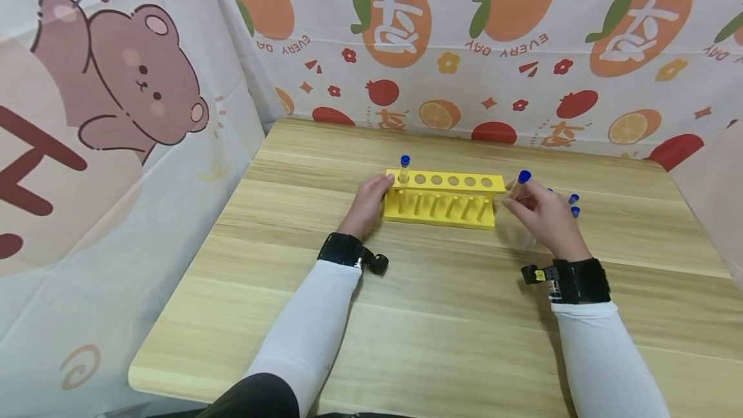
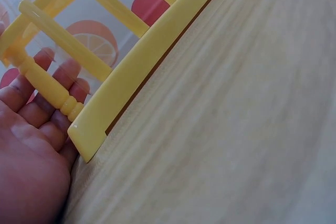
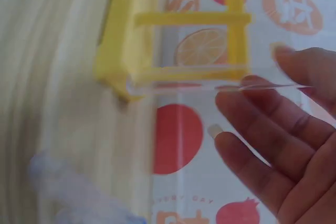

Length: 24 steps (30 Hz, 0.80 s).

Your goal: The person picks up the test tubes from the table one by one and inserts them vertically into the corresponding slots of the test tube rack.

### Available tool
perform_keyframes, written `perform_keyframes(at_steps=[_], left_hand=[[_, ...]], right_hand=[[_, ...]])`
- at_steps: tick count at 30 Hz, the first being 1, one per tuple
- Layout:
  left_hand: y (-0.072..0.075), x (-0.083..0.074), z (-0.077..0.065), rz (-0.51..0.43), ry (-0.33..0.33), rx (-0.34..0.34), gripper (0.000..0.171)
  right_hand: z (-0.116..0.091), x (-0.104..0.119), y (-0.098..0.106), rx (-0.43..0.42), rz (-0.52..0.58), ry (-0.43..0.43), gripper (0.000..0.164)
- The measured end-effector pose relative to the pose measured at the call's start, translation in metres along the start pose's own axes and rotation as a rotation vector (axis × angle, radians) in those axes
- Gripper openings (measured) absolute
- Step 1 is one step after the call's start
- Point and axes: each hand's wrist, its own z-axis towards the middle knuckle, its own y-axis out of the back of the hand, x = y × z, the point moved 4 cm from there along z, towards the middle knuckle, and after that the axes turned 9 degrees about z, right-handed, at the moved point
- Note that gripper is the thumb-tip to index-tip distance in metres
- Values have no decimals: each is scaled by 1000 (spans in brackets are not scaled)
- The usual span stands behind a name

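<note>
A yellow test tube rack [image 1: 441, 219] stands upright on the table, with one blue-capped test tube [image 1: 405, 162] in its leftmost hole. My left hand [image 1: 367, 206] holds the rack's left end, its fingers curled behind the end post [image 2: 47, 85] in the left wrist view. To the right of the rack, my right hand [image 1: 548, 219] pinches a clear test tube with a blue cap [image 1: 524, 177] between thumb and fingers. This tube is tilted, its lower part faint beside the rack's right end. In the right wrist view the held tube [image 3: 210, 84] is transparent and blurred.
More blue-capped tubes [image 1: 574, 199] lie on the wooden table [image 1: 441, 340] right of my right hand, partly hidden by it. One shows blurred in the right wrist view as a pale tube [image 3: 73, 190]. A fruit-print cloth [image 1: 511, 89] hangs behind the table's far edge.
</note>
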Motion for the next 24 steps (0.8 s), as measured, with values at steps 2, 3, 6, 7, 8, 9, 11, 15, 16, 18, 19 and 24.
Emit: perform_keyframes(at_steps=[2,3,6,7,8,9,11,15,16,18,19,24], left_hand=[[0,0,0,0,2,-4,42],[1,0,0,-1,0,-5,42],[1,1,1,-2,-2,-4,43],[1,1,1,-2,-2,-5,43],[0,2,1,-2,-1,-5,43],[0,2,1,-3,-2,-5,43],[1,2,1,0,2,-7,43],[1,3,1,-6,7,-5,42],[2,3,1,-8,11,-7,42],[2,3,1,-14,14,-7,41],[2,3,1,-15,15,-8,40],[1,1,2,-28,10,-10,38]], right_hand=[[3,8,1,-28,30,18,19],[4,12,1,-42,55,22,21],[10,27,1,-82,164,25,26],[13,32,0,-95,205,27,28],[15,37,-1,-107,247,30,29],[18,41,-3,-115,290,34,31],[24,52,-9,-127,372,49,32],[33,79,-23,-121,454,93,30],[34,87,-27,-117,464,109,30],[37,102,-35,-103,472,134,30],[38,109,-39,-98,469,146,29],[47,130,-59,-85,429,196,31]])
